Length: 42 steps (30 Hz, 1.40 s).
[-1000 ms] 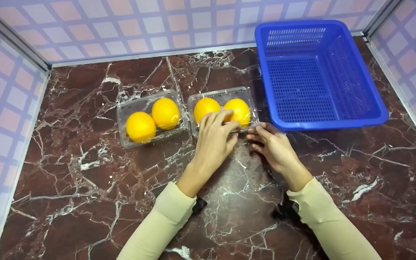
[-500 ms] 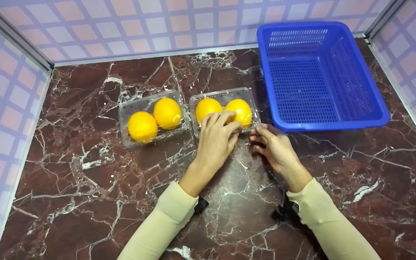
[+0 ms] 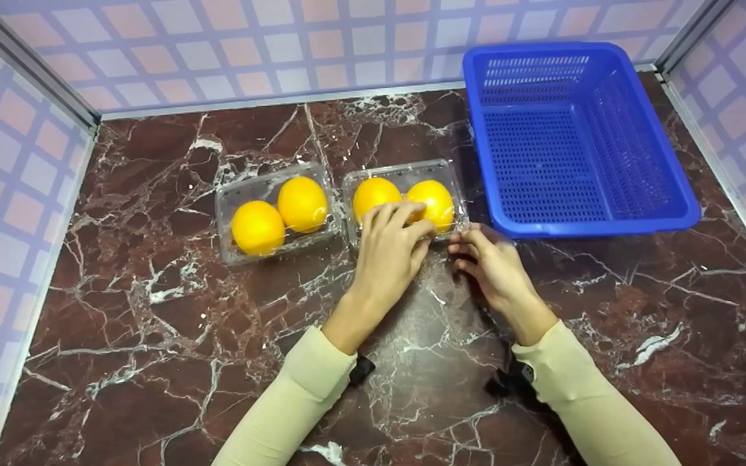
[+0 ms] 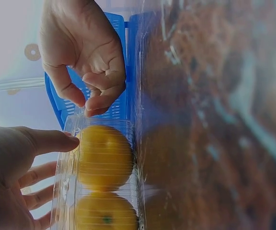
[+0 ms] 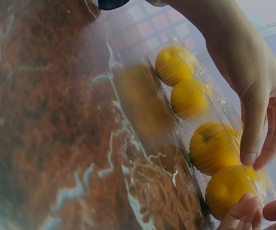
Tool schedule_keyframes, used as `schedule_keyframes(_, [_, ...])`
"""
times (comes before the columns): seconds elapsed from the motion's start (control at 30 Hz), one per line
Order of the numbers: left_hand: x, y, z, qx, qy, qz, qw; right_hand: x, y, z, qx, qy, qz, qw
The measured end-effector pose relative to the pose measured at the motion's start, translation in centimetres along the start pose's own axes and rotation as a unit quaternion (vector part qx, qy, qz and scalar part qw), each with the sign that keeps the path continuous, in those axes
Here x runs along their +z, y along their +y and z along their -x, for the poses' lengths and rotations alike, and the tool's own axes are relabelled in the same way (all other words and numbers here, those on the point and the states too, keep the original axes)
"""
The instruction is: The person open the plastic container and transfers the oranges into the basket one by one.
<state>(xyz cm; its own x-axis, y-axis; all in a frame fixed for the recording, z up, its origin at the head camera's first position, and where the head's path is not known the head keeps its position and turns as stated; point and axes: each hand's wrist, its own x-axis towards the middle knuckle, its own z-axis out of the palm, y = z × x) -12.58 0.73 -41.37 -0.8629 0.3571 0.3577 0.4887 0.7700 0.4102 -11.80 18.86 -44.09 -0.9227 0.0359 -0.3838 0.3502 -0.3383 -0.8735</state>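
Two yellow-orange oranges (image 3: 373,193) sit in a clear plastic clamshell box (image 3: 405,170) mid-table. My left hand (image 3: 391,249) rests over its lid, fingers bent across the top; in the left wrist view its thumb (image 4: 56,141) lies along the lid's near edge. At the box's near right corner, my right hand (image 3: 496,265) pinches the plastic edge between thumb and fingertips, as the left wrist view shows. Just left stands a second clamshell box (image 3: 247,192) holding two more oranges (image 3: 258,228). My left hand hides part of the nearer box's front.
A blue slotted plastic basket (image 3: 580,228) stands behind and right of my right hand, with nothing in it. Checked panels (image 3: 230,58) enclose the back and sides of the dark red marbled table (image 3: 172,362).
The whole head view has shifted slightly, moving the scene a little right and down. Both hands keep nearly the same places on the box.
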Motion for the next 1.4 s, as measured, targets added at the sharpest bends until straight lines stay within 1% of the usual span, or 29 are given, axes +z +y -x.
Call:
schedule_keyframes(0.27, [-0.1,-0.1,0.0,-0.002,0.004,0.006,1.0000,-0.1,-0.1,0.1,0.003,-0.006,-0.001,1.0000])
schedule_keyframes(0.43, [-0.1,0.0,0.0,0.000,0.006,0.013,0.9999,-0.2,-0.1,0.1,0.010,0.001,0.001,1.0000])
schedule_keyframes(0.6, [-0.2,0.1,-0.1,0.012,0.021,0.029,0.9993,-0.4,0.0,0.1,0.022,0.007,0.001,0.9997])
schedule_keyframes(0.83, [-1.7,0.2,-0.2,0.034,0.063,0.042,0.9965,-0.5,-0.2,0.2,0.025,-0.002,0.000,0.9997])
schedule_keyframes(0.97, [-2.6,0.1,-0.3,0.032,0.081,0.042,0.9953,-0.5,-0.1,0.1,0.020,0.001,0.001,0.9998])
schedule_keyframes(1.07, [-3.4,-0.1,-0.5,0.025,0.092,0.047,0.9943,-0.4,0.0,0.1,0.017,0.005,0.002,0.9998])
schedule_keyframes(1.17, [-4.0,-0.5,-0.7,0.016,0.108,0.055,0.9925,-0.4,0.0,0.1,0.015,0.005,0.003,0.9999])
schedule_keyframes(1.27, [-4.6,-1.2,-1.0,0.005,0.116,0.063,0.9912,-0.3,0.1,0.1,0.015,0.003,0.002,0.9999])
schedule_keyframes(1.4, [-5.3,-2.8,-1.5,0.004,0.120,0.076,0.9899,-0.2,0.2,0.0,0.014,-0.002,0.005,0.9999])
